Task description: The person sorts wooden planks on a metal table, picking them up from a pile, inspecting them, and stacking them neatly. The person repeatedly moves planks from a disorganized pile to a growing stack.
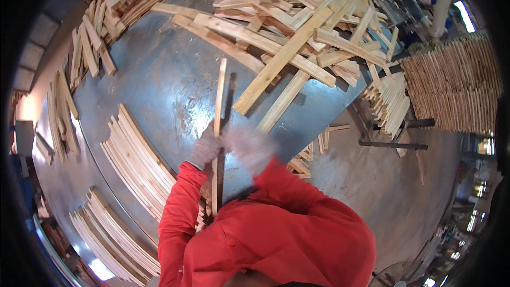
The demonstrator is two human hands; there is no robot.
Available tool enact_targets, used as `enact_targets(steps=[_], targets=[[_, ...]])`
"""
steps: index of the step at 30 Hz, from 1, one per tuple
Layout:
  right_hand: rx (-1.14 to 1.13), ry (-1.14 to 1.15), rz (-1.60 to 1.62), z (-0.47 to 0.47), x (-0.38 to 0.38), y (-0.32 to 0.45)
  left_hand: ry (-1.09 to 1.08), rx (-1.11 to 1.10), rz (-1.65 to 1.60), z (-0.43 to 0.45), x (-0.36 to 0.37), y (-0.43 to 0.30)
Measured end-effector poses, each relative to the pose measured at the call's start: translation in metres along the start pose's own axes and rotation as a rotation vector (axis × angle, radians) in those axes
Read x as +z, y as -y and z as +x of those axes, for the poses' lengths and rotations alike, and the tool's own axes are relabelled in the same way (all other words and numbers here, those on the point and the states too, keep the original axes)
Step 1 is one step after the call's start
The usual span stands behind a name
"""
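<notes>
My left hand (206, 147), in a pale work glove, is closed around a narrow wooden strip (219, 91) standing on edge over the metal table (159, 59). Just to its right my right hand (251, 146), also gloved, is blurred by motion; its fingers reach close to the strip, and whether they touch or hold it is unclear. A dark shadow or strip runs beside the wood. To the left lies a row of similar wooden strips (137, 159) side by side. Beyond my hands, a wide board (283, 61) slants out of a loose heap of boards (275, 4).
Another row of strips (115, 239) lies at the lower left. Loose pieces (89, 44) lie at the table's far left. Right of the table's edge stand a metal rack (392, 143) with strips and a tall stack of wood (450, 87); offcuts (301, 163) lie below the edge.
</notes>
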State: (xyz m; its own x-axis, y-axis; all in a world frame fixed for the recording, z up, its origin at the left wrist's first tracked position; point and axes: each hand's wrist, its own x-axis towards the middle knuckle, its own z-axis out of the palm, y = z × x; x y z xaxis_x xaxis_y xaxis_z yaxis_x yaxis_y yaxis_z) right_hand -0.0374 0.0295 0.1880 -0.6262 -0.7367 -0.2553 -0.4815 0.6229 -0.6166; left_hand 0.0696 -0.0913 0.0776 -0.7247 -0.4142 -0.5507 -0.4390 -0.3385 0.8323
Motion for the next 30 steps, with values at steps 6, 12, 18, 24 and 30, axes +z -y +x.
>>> enact_targets(steps=[6, 12, 18, 24, 30], targets=[[0.407, -0.572, 0.253, 0.163, -0.008, -0.069, 0.169, 0.071, -0.501, -0.031, 0.004, -0.013], [0.515, -0.42, 0.377, 0.198, 0.047, -0.044, 0.133, 0.178, -0.882, -0.036, -0.075, 0.045], [-0.053, -0.36, 0.619, 0.195, 0.068, -0.059, -0.085, 0.31, -0.78, -0.032, -0.079, 0.046], [-0.49, 0.659, -0.087, 0.014, 0.04, -0.019, -0.174, 0.055, -0.769, -0.011, -0.054, 0.044], [-0.058, -0.58, -0.644, 0.128, -0.141, -0.193, -0.245, 0.04, -0.868, -0.004, -0.047, 0.039]])
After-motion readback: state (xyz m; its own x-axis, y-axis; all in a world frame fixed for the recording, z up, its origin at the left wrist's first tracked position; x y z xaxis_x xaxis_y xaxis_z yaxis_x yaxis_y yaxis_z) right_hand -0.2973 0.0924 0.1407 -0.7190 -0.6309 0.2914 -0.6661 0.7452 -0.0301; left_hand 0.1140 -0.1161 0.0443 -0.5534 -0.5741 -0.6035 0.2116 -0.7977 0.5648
